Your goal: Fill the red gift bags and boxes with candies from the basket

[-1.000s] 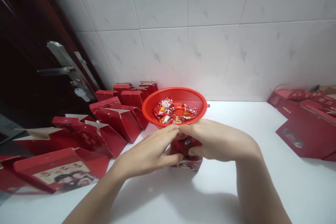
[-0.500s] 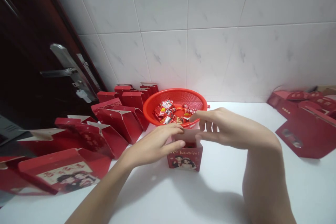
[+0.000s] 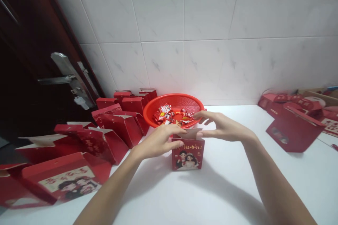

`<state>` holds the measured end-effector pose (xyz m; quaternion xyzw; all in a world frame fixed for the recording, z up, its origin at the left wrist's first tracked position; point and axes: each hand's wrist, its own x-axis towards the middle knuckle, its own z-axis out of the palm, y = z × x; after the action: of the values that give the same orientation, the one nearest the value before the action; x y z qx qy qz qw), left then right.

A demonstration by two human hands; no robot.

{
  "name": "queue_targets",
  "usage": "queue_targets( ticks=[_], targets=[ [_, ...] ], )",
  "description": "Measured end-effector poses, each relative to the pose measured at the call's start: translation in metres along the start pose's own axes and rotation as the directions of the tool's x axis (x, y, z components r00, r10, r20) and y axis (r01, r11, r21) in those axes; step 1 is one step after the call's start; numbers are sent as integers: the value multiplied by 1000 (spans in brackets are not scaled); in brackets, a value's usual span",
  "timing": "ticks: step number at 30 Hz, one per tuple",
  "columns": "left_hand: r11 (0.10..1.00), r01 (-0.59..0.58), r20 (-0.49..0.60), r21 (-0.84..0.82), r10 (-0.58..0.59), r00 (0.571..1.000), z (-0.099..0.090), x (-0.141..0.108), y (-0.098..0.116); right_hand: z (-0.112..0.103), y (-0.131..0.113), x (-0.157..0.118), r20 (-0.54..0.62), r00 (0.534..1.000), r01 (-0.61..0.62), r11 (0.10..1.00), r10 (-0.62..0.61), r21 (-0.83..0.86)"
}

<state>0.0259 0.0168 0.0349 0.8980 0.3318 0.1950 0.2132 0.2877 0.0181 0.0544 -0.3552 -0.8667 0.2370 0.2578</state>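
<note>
A small red gift box (image 3: 187, 156) with a cartoon wedding couple and gold lettering stands upright on the white table, its top open. My left hand (image 3: 157, 143) grips the upper left of the box, thumb at the front and fingers reaching across the top. At the box's upper right corner, my right hand (image 3: 223, 126) has its thumb by the rim and its fingers apart, arched towards the back. Just behind the box sits a red plastic colander (image 3: 185, 99) holding wrapped sweets (image 3: 164, 112). What lies inside the box is hidden.
Several red gift boxes (image 3: 121, 126) with raised flaps stand along the left. On the right are more red boxes (image 3: 292, 132) and a cardboard carton (image 3: 317, 95). A tiled wall (image 3: 211, 70) closes the back; a dark door (image 3: 23, 42) with a metal handle is at left.
My right wrist and forearm have lowered and swung outward, while its fingers stay near the box's right corner. My left hand remains at the box. The camera view has shifted slightly.
</note>
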Motion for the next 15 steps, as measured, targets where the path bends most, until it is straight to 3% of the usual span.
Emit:
queue_targets(
  ticks=[4, 9, 15],
  targets=[
    [999, -40, -28, -38, 39, 999, 2, 3, -5, 26, 22, -16, -3, 999, -39, 983, 40, 177],
    [998, -41, -44, -51, 39, 998, 7, 5, -6, 61, 33, -29, -154, 985, -13, 924, 78, 382],
    [997, 12, -39, -72, -15, 999, 15, 8, -10, 93, 37, -29, -350, 909, -40, 883, 226, 468]
  ],
)
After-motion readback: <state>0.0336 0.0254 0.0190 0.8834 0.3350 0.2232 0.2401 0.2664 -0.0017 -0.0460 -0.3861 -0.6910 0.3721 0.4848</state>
